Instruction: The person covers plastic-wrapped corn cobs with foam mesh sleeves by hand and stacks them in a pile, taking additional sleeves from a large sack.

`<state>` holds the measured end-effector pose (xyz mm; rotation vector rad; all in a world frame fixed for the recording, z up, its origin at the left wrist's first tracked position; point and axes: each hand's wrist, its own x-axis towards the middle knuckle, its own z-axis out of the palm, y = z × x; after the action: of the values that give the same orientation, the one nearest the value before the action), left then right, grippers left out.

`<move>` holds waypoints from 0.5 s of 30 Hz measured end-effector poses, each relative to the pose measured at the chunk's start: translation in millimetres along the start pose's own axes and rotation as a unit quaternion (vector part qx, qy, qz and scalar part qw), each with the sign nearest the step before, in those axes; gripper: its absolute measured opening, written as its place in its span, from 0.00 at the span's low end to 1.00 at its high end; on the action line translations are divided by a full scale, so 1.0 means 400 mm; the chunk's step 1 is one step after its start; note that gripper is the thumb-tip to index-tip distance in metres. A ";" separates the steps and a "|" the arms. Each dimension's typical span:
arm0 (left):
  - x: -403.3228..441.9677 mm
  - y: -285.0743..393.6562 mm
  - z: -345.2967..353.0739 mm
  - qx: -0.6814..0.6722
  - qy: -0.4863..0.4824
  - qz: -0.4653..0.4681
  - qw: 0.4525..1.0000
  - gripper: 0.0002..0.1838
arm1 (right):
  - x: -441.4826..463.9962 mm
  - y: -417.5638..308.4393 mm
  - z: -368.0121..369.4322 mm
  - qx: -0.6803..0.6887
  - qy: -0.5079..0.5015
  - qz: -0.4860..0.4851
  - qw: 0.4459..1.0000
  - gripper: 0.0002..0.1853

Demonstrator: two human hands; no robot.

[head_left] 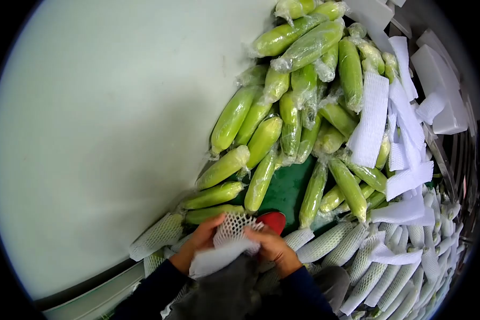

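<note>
A white foam net sleeve [234, 228] is stretched between my two hands, its mesh spread at the top and its lower part bunched. My left hand [201, 237] pinches its left side. My right hand [274, 248] grips its right edge, with the thumb on the mesh. I cannot tell whether anything is inside the sleeve. Just beyond my hands lie long light green vegetables [213, 194] wrapped in clear film. A netted vegetable [157, 236] rests to the left of my left hand.
A large pile of film-wrapped green vegetables [304, 96] spreads ahead over a green surface [285, 186]. Flat white foam sleeves [370, 120] lie on its right side. Several netted vegetables [325, 245] fill the lower right. A pale wall [101, 106] stands left; a red rounded thing [273, 220] shows near my right hand.
</note>
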<state>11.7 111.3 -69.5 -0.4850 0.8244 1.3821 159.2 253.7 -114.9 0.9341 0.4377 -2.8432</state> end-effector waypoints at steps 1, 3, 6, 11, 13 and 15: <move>0.014 -0.019 -0.092 0.115 0.013 -0.007 0.993 0.19 | 0.014 -0.011 -0.025 -0.010 0.004 -0.013 1.000 0.21; 0.008 -0.035 -0.171 0.254 0.027 0.051 0.965 0.17 | 0.043 -0.053 -0.001 0.016 -0.005 -0.038 0.999 0.18; 0.007 -0.034 -0.155 0.467 0.153 0.185 0.851 0.19 | 0.125 -0.029 0.051 -0.379 0.153 -0.078 0.909 0.12; 0.095 -0.085 -0.227 0.758 0.357 0.294 0.460 0.23 | 0.193 0.072 0.059 -0.657 0.292 -0.170 0.674 0.16; 0.095 -0.110 -0.251 0.779 0.338 0.316 0.423 0.24 | 0.209 0.070 0.037 -0.640 0.291 -0.176 0.689 0.16; 0.071 -0.081 -0.175 0.699 0.300 0.349 0.548 0.24 | 0.185 0.062 0.012 -0.542 0.285 -0.241 0.753 0.18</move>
<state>27.0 73.6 -140.8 0.8186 2.5357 0.6975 101.9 226.9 -161.0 1.4115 2.3093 -1.8075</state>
